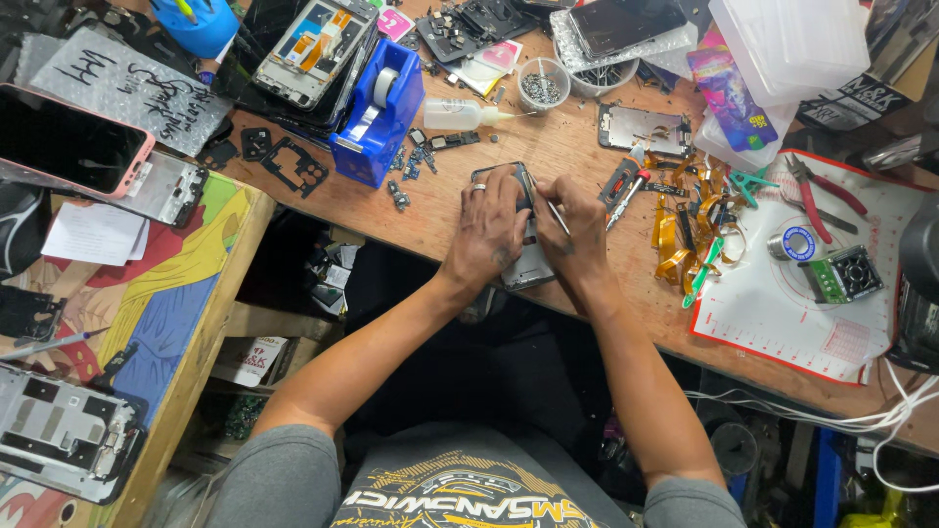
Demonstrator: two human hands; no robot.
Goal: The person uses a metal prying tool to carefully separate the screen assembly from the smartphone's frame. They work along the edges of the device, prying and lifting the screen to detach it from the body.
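Cluttered wooden workbench (411, 210), dim underneath.

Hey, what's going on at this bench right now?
A person sits at a cluttered wooden bench, working on a phone at its front edge. The left hand, with a ring, presses down on the phone. The right hand holds a thin tool at the phone's edge. Nearby lie a blue tape dispenser, a small squeeze bottle, orange flex cables, red pliers and other stripped phone frames.

Grey short-sleeved shirt with yellow-and-white print, bare forearms, ring on left hand (486, 233)
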